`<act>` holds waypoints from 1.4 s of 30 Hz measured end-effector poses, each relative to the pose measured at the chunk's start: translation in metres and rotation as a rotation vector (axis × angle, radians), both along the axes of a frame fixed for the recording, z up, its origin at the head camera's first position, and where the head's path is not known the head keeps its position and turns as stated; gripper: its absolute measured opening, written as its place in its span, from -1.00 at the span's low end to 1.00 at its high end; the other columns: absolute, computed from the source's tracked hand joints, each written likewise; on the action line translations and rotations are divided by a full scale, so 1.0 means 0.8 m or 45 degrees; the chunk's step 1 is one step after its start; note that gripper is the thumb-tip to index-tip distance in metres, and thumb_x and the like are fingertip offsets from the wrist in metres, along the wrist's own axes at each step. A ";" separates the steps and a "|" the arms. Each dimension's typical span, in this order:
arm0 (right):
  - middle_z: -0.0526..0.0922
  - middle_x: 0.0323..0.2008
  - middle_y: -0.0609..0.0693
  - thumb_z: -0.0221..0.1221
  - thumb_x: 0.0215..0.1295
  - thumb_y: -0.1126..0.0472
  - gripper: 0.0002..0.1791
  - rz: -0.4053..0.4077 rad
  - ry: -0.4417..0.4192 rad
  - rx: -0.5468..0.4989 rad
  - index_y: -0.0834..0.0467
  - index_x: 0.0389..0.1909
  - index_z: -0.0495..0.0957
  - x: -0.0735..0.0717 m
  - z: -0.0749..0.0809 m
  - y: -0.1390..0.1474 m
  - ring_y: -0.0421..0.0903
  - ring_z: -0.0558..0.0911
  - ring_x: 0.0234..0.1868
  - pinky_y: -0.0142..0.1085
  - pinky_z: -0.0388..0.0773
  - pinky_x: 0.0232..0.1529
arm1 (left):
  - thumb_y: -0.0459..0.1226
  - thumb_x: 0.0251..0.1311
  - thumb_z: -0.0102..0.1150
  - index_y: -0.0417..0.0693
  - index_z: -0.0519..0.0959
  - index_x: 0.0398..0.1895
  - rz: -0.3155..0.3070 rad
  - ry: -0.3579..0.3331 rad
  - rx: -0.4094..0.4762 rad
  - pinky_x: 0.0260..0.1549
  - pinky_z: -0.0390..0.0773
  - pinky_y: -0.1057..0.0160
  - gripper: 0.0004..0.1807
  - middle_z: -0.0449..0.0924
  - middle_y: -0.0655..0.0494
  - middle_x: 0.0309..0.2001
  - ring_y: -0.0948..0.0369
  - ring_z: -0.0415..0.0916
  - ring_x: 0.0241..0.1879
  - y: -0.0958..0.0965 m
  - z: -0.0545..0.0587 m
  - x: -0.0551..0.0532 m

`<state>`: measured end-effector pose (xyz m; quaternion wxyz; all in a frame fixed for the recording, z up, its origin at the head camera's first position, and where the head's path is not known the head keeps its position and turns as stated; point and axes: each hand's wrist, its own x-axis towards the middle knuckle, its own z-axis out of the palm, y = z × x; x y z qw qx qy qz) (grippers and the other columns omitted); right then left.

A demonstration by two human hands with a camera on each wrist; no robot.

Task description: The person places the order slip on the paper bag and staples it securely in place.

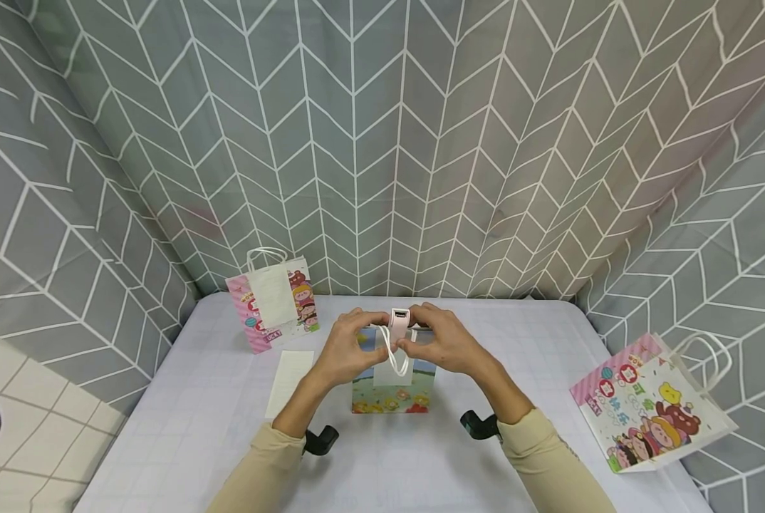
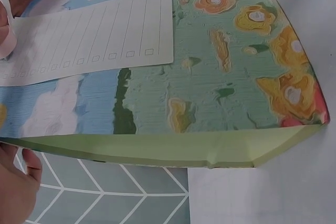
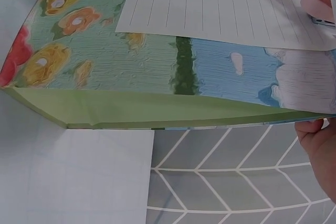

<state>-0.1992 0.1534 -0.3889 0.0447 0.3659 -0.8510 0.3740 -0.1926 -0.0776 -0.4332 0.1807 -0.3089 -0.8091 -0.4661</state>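
Observation:
A small pink stapler (image 1: 398,326) stands over the top edge of a paper gift bag (image 1: 392,400) painted with flowers and sky. My left hand (image 1: 349,345) and right hand (image 1: 445,343) grip the stapler from either side, thumbs in front and forefingers behind. In the right wrist view, fingers (image 3: 321,153) reach behind the bag while a thumb lies by the stapler (image 3: 317,6). A lined white paper slip (image 2: 100,40) lies against the bag's front, its upper end under the stapler. White cord handles (image 1: 395,360) hang down over the slip.
At the back left stands a pink and white cartoon gift bag (image 1: 251,303) with a slip on its front. A similar bag (image 1: 652,410) leans at the right edge. White paper (image 1: 289,381) lies left of my left hand on the white table (image 1: 184,427); patterned curtains surround it.

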 end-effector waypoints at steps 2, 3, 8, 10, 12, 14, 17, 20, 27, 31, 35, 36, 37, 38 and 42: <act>0.63 -0.13 -0.20 0.34 0.30 0.02 -0.77 0.013 -0.002 -0.008 -0.06 -0.09 0.58 0.000 -0.001 0.000 -0.23 0.61 -0.13 -0.20 0.58 -0.13 | -0.16 0.03 0.54 0.03 0.66 0.08 -0.006 0.013 0.002 0.03 0.38 0.02 -0.51 0.71 0.22 -0.02 0.24 0.53 -0.06 0.000 0.000 0.000; 0.63 -0.14 -0.21 0.34 0.30 0.03 -0.77 0.018 -0.007 -0.012 -0.06 -0.09 0.58 0.000 -0.001 0.000 -0.23 0.62 -0.14 -0.21 0.59 -0.14 | -0.16 0.04 0.54 0.02 0.66 0.08 -0.009 0.015 0.003 0.03 0.40 0.02 -0.51 0.71 0.22 -0.01 0.24 0.54 -0.05 0.000 0.000 0.001; 0.66 -0.19 -0.25 0.34 0.30 0.02 -0.77 0.033 -0.019 -0.017 -0.07 -0.09 0.57 -0.001 -0.001 0.000 -0.26 0.64 -0.19 -0.25 0.58 -0.20 | -0.17 0.04 0.54 -0.01 0.65 0.10 -0.027 0.018 0.020 0.05 0.49 0.01 -0.49 0.70 0.19 -0.01 0.22 0.56 -0.02 0.000 0.000 0.001; 0.66 -0.21 -0.25 0.33 0.30 0.03 -0.78 0.038 -0.019 -0.016 -0.07 -0.10 0.56 -0.002 -0.001 0.000 -0.27 0.64 -0.21 -0.27 0.58 -0.22 | -0.17 0.04 0.54 -0.01 0.65 0.09 -0.029 0.025 0.025 0.03 0.51 0.02 -0.49 0.70 0.18 -0.02 0.22 0.56 -0.02 0.000 0.000 0.001; 0.67 -0.23 -0.25 0.33 0.30 0.03 -0.79 0.044 -0.020 -0.015 -0.07 -0.12 0.55 -0.002 -0.001 0.000 -0.27 0.64 -0.24 -0.28 0.57 -0.25 | -0.16 0.03 0.54 -0.01 0.65 0.08 -0.027 0.035 0.025 0.02 0.52 0.03 -0.50 0.71 0.19 -0.03 0.23 0.56 -0.04 0.000 -0.001 0.001; 0.67 -0.25 -0.25 0.33 0.30 0.04 -0.80 0.047 -0.020 -0.016 -0.07 -0.14 0.55 -0.003 -0.001 0.000 -0.26 0.63 -0.27 -0.28 0.56 -0.27 | -0.15 0.03 0.54 -0.01 0.66 0.07 -0.023 0.046 0.023 0.01 0.51 0.05 -0.51 0.71 0.19 -0.03 0.22 0.56 -0.05 0.001 -0.001 0.001; 0.68 -0.26 -0.25 0.34 0.29 0.05 -0.80 0.046 -0.017 -0.013 -0.07 -0.15 0.54 -0.002 0.000 -0.001 -0.26 0.63 -0.28 -0.28 0.56 -0.27 | -0.14 0.03 0.54 -0.02 0.67 0.05 -0.020 0.047 0.024 0.02 0.49 0.06 -0.52 0.71 0.21 -0.04 0.21 0.57 -0.06 0.001 0.000 0.001; 0.68 -0.27 -0.25 0.34 0.29 0.06 -0.79 0.045 -0.007 -0.014 -0.06 -0.15 0.54 -0.002 -0.001 -0.001 -0.27 0.64 -0.28 -0.28 0.56 -0.27 | -0.14 0.02 0.55 -0.02 0.68 0.04 -0.020 0.047 0.032 0.02 0.48 0.07 -0.52 0.72 0.21 -0.05 0.18 0.57 -0.08 0.002 0.001 0.001; 0.68 -0.25 -0.23 0.33 0.30 0.07 -0.80 0.069 0.005 -0.036 -0.04 -0.14 0.55 -0.001 -0.004 -0.001 -0.17 0.67 -0.24 -0.27 0.57 -0.24 | -0.16 0.00 0.57 -0.04 0.69 0.02 -0.028 0.121 0.050 -0.06 0.49 0.11 -0.53 0.73 0.19 -0.08 0.20 0.56 -0.14 0.002 -0.002 0.001; 0.69 -0.23 -0.22 0.33 0.30 0.08 -0.80 0.085 0.010 -0.042 -0.03 -0.13 0.55 -0.002 -0.004 0.000 -0.17 0.69 -0.19 -0.23 0.60 -0.21 | -0.20 -0.01 0.57 -0.05 0.70 0.01 -0.044 0.147 0.061 -0.06 0.48 0.12 -0.54 0.74 0.18 -0.11 0.25 0.54 -0.16 0.002 -0.002 0.001; 0.69 -0.21 -0.21 0.32 0.30 0.10 -0.81 0.108 0.015 -0.048 -0.01 -0.13 0.56 -0.001 -0.003 0.000 -0.21 0.69 -0.16 -0.22 0.62 -0.18 | -0.23 -0.02 0.56 -0.05 0.71 0.00 -0.059 0.149 0.073 -0.06 0.47 0.11 -0.55 0.74 0.18 -0.13 0.24 0.53 -0.17 0.001 -0.002 0.002; 0.70 -0.21 -0.20 0.32 0.30 0.11 -0.81 0.110 0.017 -0.050 -0.01 -0.13 0.55 0.000 -0.003 0.000 -0.22 0.69 -0.15 -0.22 0.62 -0.18 | -0.23 -0.03 0.57 -0.05 0.71 -0.01 -0.060 0.152 0.075 -0.06 0.47 0.11 -0.55 0.74 0.18 -0.13 0.23 0.53 -0.17 0.001 -0.002 0.002; 0.70 -0.21 -0.20 0.32 0.30 0.11 -0.81 0.110 0.020 -0.050 -0.01 -0.13 0.55 0.000 -0.003 0.000 -0.22 0.69 -0.14 -0.25 0.62 -0.18 | -0.23 -0.04 0.57 -0.06 0.71 -0.01 -0.062 0.155 0.076 -0.06 0.47 0.10 -0.55 0.75 0.18 -0.13 0.23 0.53 -0.16 0.001 -0.002 0.002; 0.70 -0.20 -0.20 0.32 0.30 0.12 -0.81 0.112 0.021 -0.051 0.00 -0.13 0.55 0.001 -0.003 0.000 -0.22 0.69 -0.13 -0.25 0.62 -0.17 | -0.23 -0.05 0.58 -0.06 0.71 -0.01 -0.062 0.157 0.077 -0.05 0.47 0.11 -0.55 0.75 0.18 -0.13 0.24 0.53 -0.16 0.002 -0.002 0.002; 0.70 -0.19 -0.18 0.32 0.29 0.13 -0.80 0.113 0.024 -0.065 0.01 -0.12 0.56 0.002 -0.003 -0.001 -0.20 0.70 -0.11 -0.24 0.62 -0.17 | -0.24 -0.07 0.59 -0.08 0.72 -0.01 -0.062 0.177 0.076 -0.06 0.47 0.11 -0.53 0.75 0.18 -0.15 0.23 0.53 -0.18 0.001 -0.002 0.002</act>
